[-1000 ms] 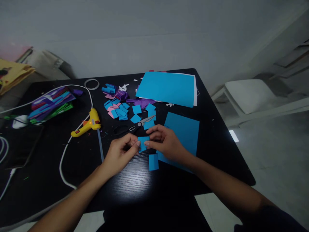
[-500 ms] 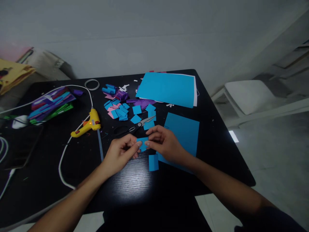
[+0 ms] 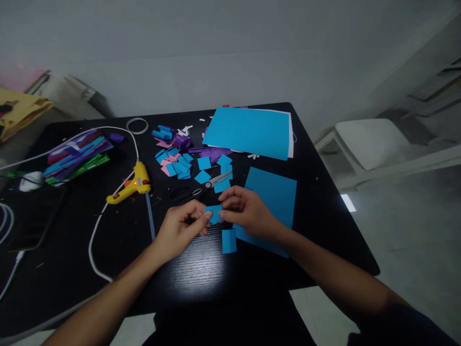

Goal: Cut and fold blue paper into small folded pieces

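Between my two hands is a small blue paper piece (image 3: 215, 213). My left hand (image 3: 185, 225) pinches its left side between thumb and fingers. My right hand (image 3: 245, 211) has thumb and fingers closed at its right edge. Just below lies a creased blue paper piece (image 3: 229, 241) on the table. Beyond my hands are scissors (image 3: 212, 182) with dark handles, their blades resting over several blue paper squares (image 3: 204, 163). A larger blue sheet (image 3: 273, 202) lies partly under my right hand and forearm.
A yellow glue gun (image 3: 135, 185) with a white cord stands on the black table (image 3: 194, 288) at left. Behind are a pile of blue and pink cut pieces (image 3: 178, 166), blue paper sheets (image 3: 252, 132), a tape ring (image 3: 137, 126) and bundled coloured strips (image 3: 77, 154). A white stool (image 3: 370, 142) stands right.
Both hands stay almost in place. The right thumb and fingers have shifted slightly at the paper piece's edge, and more of its face shows.
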Motion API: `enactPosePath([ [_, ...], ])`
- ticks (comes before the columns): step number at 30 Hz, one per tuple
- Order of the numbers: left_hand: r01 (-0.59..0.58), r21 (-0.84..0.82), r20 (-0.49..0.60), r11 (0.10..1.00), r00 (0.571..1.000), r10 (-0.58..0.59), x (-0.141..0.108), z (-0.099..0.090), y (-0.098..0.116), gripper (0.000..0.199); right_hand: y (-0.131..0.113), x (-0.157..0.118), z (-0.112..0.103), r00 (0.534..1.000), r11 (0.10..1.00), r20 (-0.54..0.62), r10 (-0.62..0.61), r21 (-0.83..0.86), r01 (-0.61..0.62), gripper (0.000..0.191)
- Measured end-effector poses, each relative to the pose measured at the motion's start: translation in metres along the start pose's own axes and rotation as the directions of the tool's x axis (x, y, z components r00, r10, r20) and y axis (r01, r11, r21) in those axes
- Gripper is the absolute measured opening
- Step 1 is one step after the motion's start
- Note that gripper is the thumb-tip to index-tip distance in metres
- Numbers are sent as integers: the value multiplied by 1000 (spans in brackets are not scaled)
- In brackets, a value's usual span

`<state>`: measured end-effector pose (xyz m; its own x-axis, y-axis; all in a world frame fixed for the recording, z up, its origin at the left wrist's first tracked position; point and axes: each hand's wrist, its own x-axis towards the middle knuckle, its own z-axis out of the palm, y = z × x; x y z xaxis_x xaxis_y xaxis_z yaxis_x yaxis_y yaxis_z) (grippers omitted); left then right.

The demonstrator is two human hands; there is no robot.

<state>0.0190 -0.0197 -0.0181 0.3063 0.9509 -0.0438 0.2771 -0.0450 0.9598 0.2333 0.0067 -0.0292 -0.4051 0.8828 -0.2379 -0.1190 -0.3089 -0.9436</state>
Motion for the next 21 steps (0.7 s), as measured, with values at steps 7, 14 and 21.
enactPosePath([
  [7, -3, -7, -9, 1000, 1000, 3, 3, -1, 2, 27, -1, 3, -2, 996, 996, 71, 49, 68, -54, 33],
  [14, 5, -7, 8, 1000, 1000, -5, 2, 0, -1, 25, 0, 0, 1, 985, 994, 137, 109, -1, -110, 33],
  [21, 37, 7, 46, 999, 998, -37, 4, -4, 1, 27, 1, 2, -3, 984, 997, 161, 80, -12, -79, 36],
])
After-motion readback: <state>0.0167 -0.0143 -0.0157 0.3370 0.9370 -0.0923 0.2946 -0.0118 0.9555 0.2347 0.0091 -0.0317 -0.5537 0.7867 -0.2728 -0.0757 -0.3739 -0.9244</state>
